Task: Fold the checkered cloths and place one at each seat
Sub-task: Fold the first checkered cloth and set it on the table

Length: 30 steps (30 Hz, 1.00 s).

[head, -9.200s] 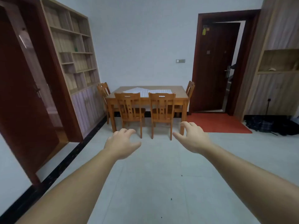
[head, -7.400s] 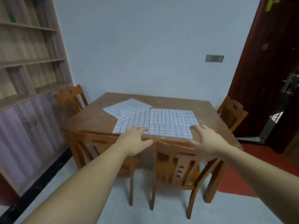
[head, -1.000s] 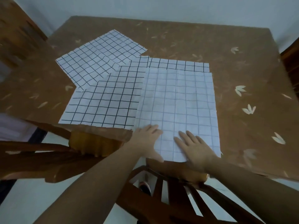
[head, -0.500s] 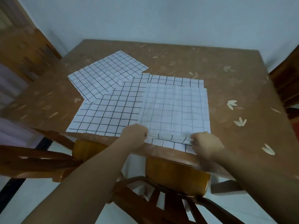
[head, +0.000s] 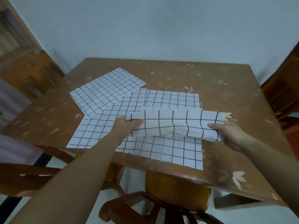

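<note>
Centre frame: both hands, left hand (head: pixel 124 126) and right hand (head: pixel 229 133), now grip the top cloth (head: pixel 174 125), its near edge lifted off the table (head: pixel 226 101) since a moment ago; first fold begun.

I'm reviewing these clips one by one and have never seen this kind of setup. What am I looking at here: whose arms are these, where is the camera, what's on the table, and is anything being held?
There is no machine here. The camera sits on a person's head and looks forward and down, so the two bare arms are the wearer's own. The left hand and the right hand each grip one end of a white checkered cloth, lifted above the brown table and doubled over, mid-fold. Other checkered cloths lie flat and overlapping on the table; the exact count is hard to tell. Wooden chairs stand around the table, one right below the camera.
</note>
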### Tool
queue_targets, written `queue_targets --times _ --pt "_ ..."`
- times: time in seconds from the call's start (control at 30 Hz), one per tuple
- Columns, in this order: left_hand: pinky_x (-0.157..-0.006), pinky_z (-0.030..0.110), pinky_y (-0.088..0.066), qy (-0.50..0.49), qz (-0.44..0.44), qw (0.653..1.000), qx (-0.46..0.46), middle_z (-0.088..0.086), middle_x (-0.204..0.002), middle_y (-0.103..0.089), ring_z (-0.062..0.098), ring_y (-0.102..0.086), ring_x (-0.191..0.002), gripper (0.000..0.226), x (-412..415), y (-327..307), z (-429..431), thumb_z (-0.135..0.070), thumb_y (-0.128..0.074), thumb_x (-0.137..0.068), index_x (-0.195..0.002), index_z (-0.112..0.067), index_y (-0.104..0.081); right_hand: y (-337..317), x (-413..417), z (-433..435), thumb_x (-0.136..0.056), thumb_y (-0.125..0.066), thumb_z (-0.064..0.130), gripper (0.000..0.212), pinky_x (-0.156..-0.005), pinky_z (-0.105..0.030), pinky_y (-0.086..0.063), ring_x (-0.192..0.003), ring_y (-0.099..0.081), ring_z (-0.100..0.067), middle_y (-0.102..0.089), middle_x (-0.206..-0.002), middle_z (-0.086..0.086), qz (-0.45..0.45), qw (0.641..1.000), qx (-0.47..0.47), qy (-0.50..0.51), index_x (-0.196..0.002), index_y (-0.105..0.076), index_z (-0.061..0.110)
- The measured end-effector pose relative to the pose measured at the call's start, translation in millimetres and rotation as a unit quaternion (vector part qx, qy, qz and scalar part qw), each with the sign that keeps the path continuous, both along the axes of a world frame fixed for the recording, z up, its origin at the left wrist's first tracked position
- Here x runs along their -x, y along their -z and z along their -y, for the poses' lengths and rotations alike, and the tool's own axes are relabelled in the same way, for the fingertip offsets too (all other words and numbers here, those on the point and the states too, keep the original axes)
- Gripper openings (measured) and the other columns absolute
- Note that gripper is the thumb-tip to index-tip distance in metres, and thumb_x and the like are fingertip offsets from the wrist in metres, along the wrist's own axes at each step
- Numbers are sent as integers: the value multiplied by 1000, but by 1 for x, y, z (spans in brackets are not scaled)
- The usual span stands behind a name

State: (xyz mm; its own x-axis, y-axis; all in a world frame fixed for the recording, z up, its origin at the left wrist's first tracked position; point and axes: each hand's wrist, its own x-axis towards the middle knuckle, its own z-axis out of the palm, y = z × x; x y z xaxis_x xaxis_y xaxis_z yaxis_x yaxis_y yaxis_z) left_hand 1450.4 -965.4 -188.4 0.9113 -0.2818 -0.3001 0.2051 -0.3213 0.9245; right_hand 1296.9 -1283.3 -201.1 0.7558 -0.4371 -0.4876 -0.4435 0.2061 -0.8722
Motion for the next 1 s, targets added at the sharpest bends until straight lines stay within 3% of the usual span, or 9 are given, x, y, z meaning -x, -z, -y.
queue_targets --times 0.13,0.2,0.33,0.43,0.53,0.67,0.73,0.9,1.0 --pt "-91 43 -55 -43 -87 995 9 7 -104 -72 25 -68 -98 74 -13 27 5 -67 -82 -56 -98 -8 -67 27 -15 0 -85 -72 10 37 -73 -39 -60 -81 -71 -30 -72 -97 -15 -55 997 15 56 -117 -58 -2" --pt "-96 51 -51 -14 -134 991 -18 11 -107 -71 32 -67 -102 91 -24 54 3 -76 -81 -41 -99 -7 -66 41 -19 -3 -85 -73 10 35 -62 -34 -59 -76 -70 -29 -71 -94 -16 -81 994 24 74 -114 -59 -4" --pt "-87 45 -54 40 -137 988 -59 15 -109 -70 31 -66 -102 80 -30 71 5 -51 -86 -55 -112 -2 -61 56 -31 -4 -81 -76 23 35 -73 -39 -58 -83 -71 -32 -73 -101 -18 -71 992 -3 106 -105 -67 -1" --pt "-74 35 -51 31 -116 990 -72 7 -110 -65 22 -62 -97 64 -47 80 10 -40 -74 -82 -127 0 -53 59 -27 -3 -75 -80 36 46 -87 -42 -54 -96 -71 -30 -74 -105 -12 -77 995 -50 24 -110 -69 7" --pt "-93 37 -44 12 -102 992 -73 9 -121 -54 27 -53 -114 68 -58 90 21 -39 -68 -88 -139 -2 -43 65 -21 -8 -85 -72 20 25 -74 -34 -57 -86 -74 -24 -75 -101 -10 -103 993 -34 -56 -106 -69 6" --pt "-111 44 -34 -16 -124 992 19 3 -147 -42 27 -42 -134 81 -76 89 32 -49 -69 -83 -147 -13 -36 73 -24 1 -87 -68 8 24 -70 -41 -58 -80 -74 -29 -75 -96 -14 -80 995 2 67 -109 -67 -1" --pt "-114 52 -28 -10 -160 986 49 2 -154 -34 29 -35 -139 92 -82 85 34 -55 -71 -78 -151 -18 -29 75 -25 3 -83 -73 15 30 -72 -41 -57 -81 -74 -30 -75 -100 -14 -118 992 2 48 -110 -67 3" --pt "-113 57 -20 105 -224 965 -86 10 -162 -15 35 -20 -146 98 -66 103 26 -31 -75 -83 -155 -18 -9 78 -23 5 -78 -64 63 51 -75 -39 -57 -91 -73 -28 -76 -98 -7 -200 979 -47 -8 -105 -70 21" --pt "-113 49 -24 113 -207 969 -70 6 -159 -21 31 -26 -143 95 -70 103 30 -15 -73 -85 -155 -17 -9 75 -31 6 -84 -61 60 48 -84 -46 -56 -90 -73 -28 -75 -104 -8 -157 984 -72 37 -108 -68 19"
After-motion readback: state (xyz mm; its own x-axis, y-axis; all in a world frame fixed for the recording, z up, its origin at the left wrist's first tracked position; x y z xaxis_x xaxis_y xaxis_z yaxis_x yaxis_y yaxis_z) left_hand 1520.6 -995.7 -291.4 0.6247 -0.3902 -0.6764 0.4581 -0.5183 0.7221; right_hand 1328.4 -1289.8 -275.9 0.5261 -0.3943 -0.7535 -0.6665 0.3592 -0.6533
